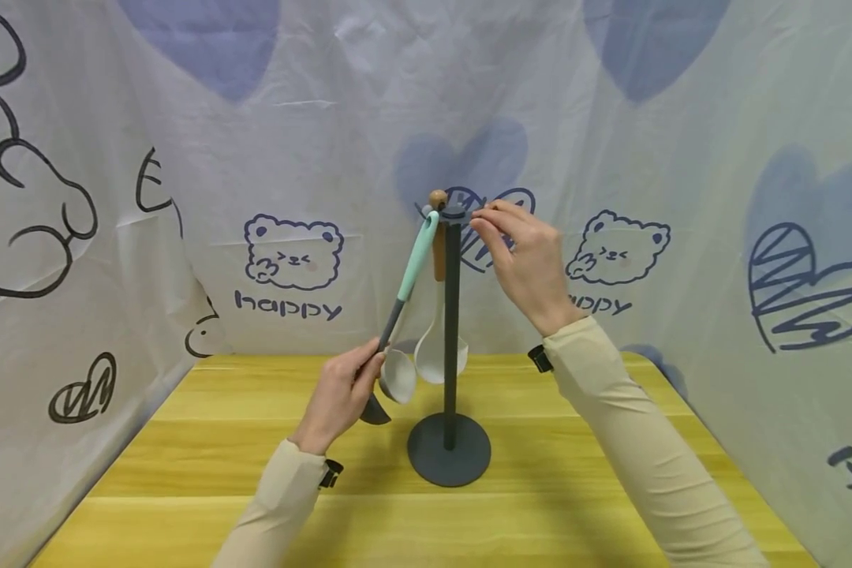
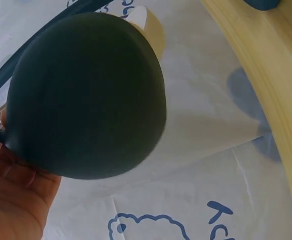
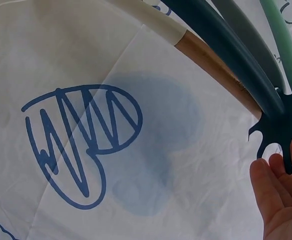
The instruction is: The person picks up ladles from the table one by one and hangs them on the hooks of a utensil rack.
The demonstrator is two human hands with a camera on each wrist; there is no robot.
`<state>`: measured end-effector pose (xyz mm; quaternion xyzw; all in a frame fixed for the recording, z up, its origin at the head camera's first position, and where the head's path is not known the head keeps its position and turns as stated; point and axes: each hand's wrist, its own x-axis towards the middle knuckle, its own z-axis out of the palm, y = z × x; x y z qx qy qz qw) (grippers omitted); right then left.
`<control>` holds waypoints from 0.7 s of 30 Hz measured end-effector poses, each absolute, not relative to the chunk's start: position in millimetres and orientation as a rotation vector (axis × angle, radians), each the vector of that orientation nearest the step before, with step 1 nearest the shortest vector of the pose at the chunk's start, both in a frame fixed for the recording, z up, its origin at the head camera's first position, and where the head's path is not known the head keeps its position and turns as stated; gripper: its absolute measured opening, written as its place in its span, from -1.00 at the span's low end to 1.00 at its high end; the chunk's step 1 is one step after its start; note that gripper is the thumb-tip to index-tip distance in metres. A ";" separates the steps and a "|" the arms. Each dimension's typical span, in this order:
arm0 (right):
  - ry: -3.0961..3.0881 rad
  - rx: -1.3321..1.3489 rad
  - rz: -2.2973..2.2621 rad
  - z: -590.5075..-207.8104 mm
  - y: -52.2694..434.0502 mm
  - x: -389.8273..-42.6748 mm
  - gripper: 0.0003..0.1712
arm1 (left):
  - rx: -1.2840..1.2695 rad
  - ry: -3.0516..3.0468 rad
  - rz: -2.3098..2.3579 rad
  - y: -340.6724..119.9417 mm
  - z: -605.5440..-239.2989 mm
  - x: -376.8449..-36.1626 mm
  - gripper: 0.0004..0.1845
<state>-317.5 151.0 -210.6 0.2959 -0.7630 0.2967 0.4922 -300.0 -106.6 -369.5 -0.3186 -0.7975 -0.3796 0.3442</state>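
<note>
My left hand [image 1: 341, 386] grips the dark shaft of a ladle with a mint-green handle [image 1: 417, 256], low down near its head. The handle slants up with its holed tip right at the top of a dark utensil rack [image 1: 451, 331]. In the left wrist view the dark rounded head of the ladle [image 2: 85, 95] fills much of the picture, beside the fingers. Up at the rack's top, my right hand [image 1: 528, 256] pinches one prong of the hook ring [image 3: 286, 122] between thumb and fingers.
A white utensil with a wooden handle [image 1: 431, 355] hangs from the rack, and a pale ladle [image 1: 397, 379] hangs left of it. The rack's round base [image 1: 429, 461] stands on a yellow wood-grain table [image 1: 220, 442]. A printed white cloth [image 1: 369, 118] surrounds the table's back and sides.
</note>
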 end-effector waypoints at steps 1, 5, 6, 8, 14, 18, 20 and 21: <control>-1.854 0.720 0.720 -210.3 150.5 -317.1 -0.65 | -0.831 -2.066 -0.990 -106.3 -370.0 -300.0 -0.83; -1.858 0.716 0.730 -210.1 149.2 -316.4 -0.65 | -0.851 -2.054 -1.007 -103.2 -373.3 -300.2 -0.82; -1.859 0.714 0.730 -210.1 148.9 -316.2 -0.65 | -0.857 -2.055 -1.018 -102.2 -373.8 -299.8 -0.82; -1.859 0.712 0.732 -210.3 148.9 -316.1 -0.66 | -0.871 -2.051 -1.039 -99.1 -375.5 -300.2 -0.82; -1.858 0.709 0.741 -209.9 148.2 -315.5 -0.66 | -0.883 -2.042 -1.092 -92.7 -377.9 -301.1 -0.80; -1.873 0.695 0.747 -211.6 148.8 -315.1 -0.66 | -0.880 -2.058 -1.104 -91.0 -378.9 -301.6 -0.82; -1.878 0.692 0.746 -213.3 149.5 -315.3 -0.66 | -0.883 -2.062 -1.103 -90.4 -379.4 -302.1 -0.84; -1.877 0.695 0.749 -214.5 150.0 -315.6 -0.66 | -0.885 -2.060 -1.106 -90.1 -379.7 -302.4 -0.85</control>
